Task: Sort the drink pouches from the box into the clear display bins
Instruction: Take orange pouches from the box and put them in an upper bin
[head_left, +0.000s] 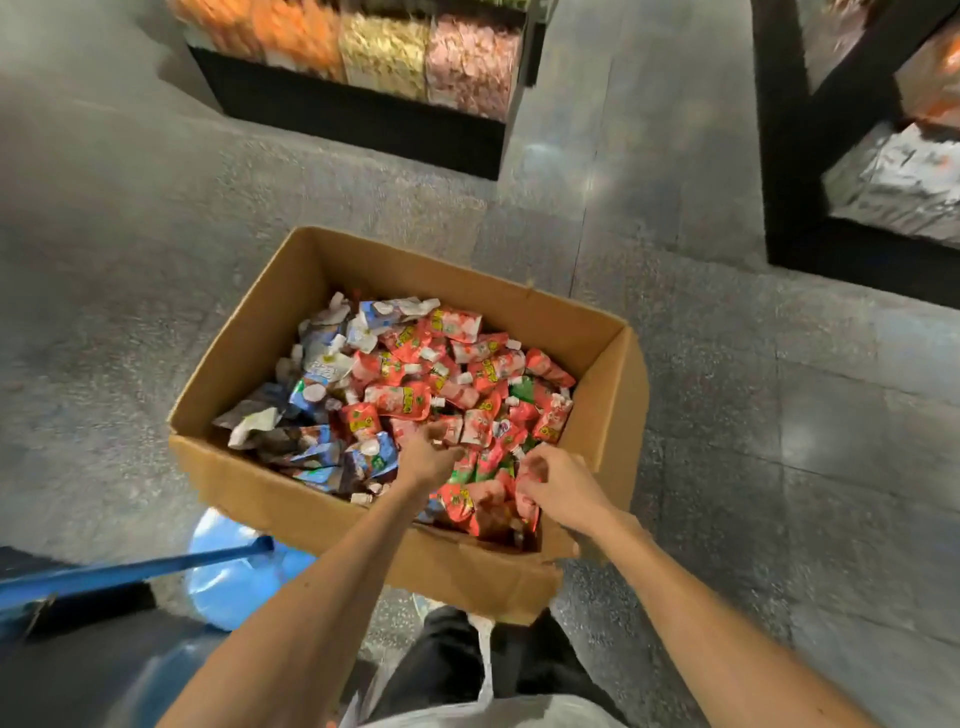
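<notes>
While both our arms reach down from the bottom of the frame, the cardboard box (291, 499) sits on the grey floor (727, 415) at centre, heaped with drink pouches. The red pouches (400, 400) fill its right and middle, glossy, with green and yellow printing and small white caps; the blue and white pouches (322, 374) crowd its left side. Our left hand (428, 457) rests on the pile near the middle of the box, its fingers curled down among red pouches, though we cannot tell whether they clamp one. Our right hand (558, 486), at the box's lower right corner, has its fingers closed on a red pouch (524, 501). The clear display bins (384, 52) stand at the upper centre, blurred, holding orange, yellow and pink contents we cannot make out. More bins (893, 176) are cut off at the upper right edge. Printing on the pouches is too small to read.
</notes>
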